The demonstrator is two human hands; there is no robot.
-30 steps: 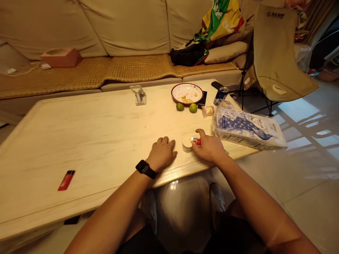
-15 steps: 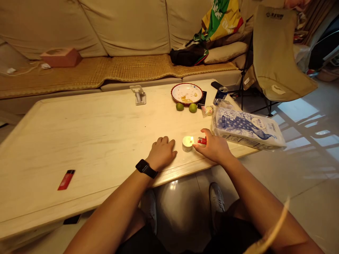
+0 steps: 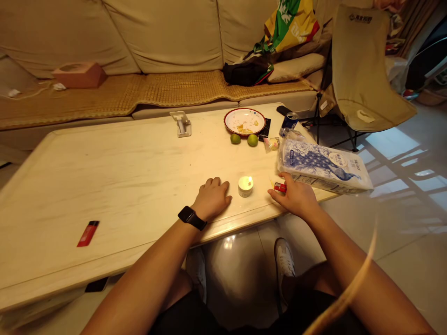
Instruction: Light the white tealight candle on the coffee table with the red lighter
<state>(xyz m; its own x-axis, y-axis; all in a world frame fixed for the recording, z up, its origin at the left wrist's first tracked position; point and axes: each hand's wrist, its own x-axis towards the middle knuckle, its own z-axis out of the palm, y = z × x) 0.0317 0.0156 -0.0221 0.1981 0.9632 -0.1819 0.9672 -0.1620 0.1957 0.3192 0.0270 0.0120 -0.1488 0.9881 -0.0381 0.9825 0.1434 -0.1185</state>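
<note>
My squat white tealight (image 3: 246, 186) burns with a small flame; my red lighter (image 3: 280, 187) sits gripped in my right fingers (image 3: 283, 176), just right of the tealight.

The person's forearms and hands are bare, with no sleeves reaching the wrists. A black smartwatch (image 3: 190, 217) sits on the left wrist, with a squarish dark case, a glossy face and a matte black strap. The left hand (image 3: 211, 199) and right hand (image 3: 293, 197) carry no visible rings or gloves. Dark, almost black shorts (image 3: 195, 316) cover the thighs, their fabric plain and unmarked as far as the dim light shows. Pale grey mesh sneakers (image 3: 284, 263) with lighter soles are on the feet, the left one mostly in shadow.
</note>
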